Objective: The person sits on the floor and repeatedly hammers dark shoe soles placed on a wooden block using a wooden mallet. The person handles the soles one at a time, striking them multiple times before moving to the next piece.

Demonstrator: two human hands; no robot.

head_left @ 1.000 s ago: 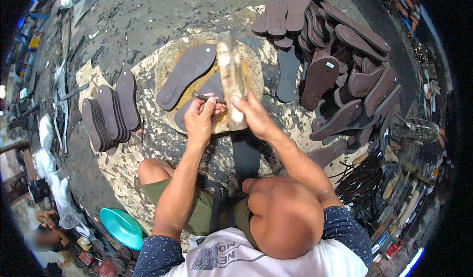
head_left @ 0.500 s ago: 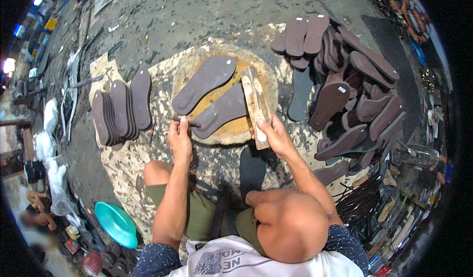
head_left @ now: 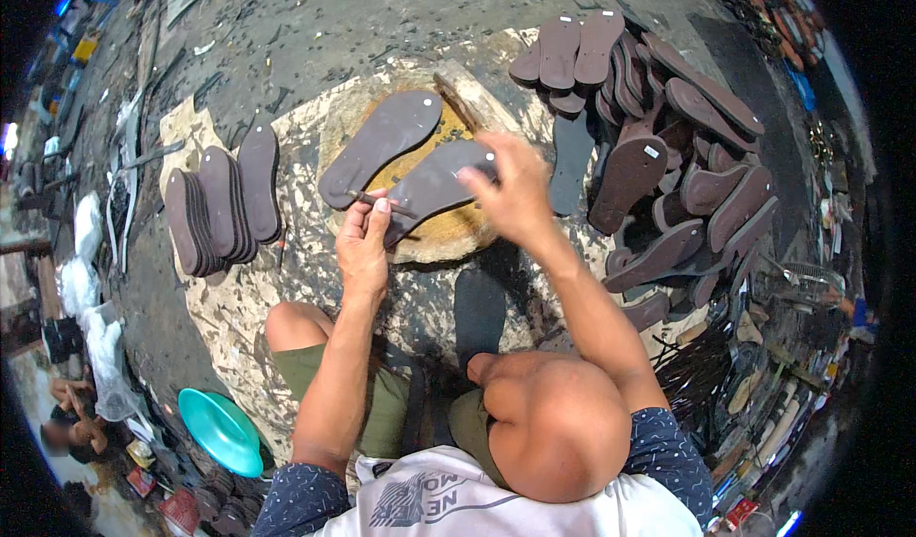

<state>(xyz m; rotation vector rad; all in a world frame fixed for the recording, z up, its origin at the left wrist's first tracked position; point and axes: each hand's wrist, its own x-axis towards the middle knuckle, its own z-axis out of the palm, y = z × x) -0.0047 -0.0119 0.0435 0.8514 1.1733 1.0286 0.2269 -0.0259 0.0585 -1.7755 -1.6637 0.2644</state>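
Note:
Two brown sandal soles, a left one (head_left: 386,146) and a right one (head_left: 434,189), lie on a round wooden block (head_left: 453,236). My left hand (head_left: 364,241) is closed on a slim dark rod like a punch (head_left: 393,207), held across the near ends of the soles. My right hand (head_left: 515,193) is slightly blurred, empty, with its fingers apart over the far part of the right sole. Beyond it, a pale wooden bar (head_left: 477,103) rests at the block's far right edge, partly hidden by the hand.
Stacked soles (head_left: 224,203) stand on the left of the stained sheet. A large heap of brown soles (head_left: 625,184) spreads on the right, beside one flat dark sole (head_left: 570,160). A turquoise basin (head_left: 221,432) sits near left. Dark thin strips (head_left: 701,370) lie near right.
My right hand has let go of the wooden bar, which now lies at the block's far side, and has moved over the right sole. My left hand has shifted slightly right and nearer with the rod.

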